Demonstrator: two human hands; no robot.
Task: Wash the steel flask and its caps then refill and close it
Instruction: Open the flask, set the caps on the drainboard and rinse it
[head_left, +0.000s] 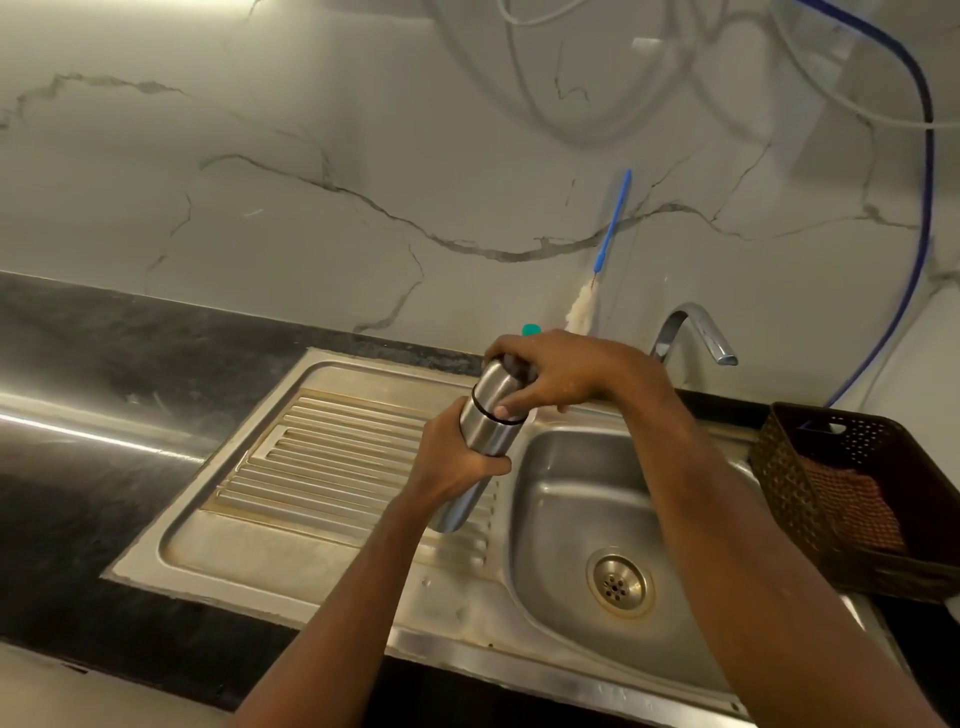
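Note:
The steel flask (480, 441) is held tilted above the ribbed draining board, just left of the sink basin (566, 499). My left hand (452, 462) grips its body around the middle. My right hand (550, 371) is curled over the steel cap (497, 387) at the flask's top end, fingers wrapped round it. A black ring marks the joint between cap and body. The flask's mouth is hidden under the cap and my right hand.
A steel tap (696, 332) stands behind the basin. A blue-handled bottle brush (605, 249) leans on the marble wall, with a green object (531, 329) at its foot. A brown basket (857, 493) holding a scrub pad sits right of the sink. Black counter lies left.

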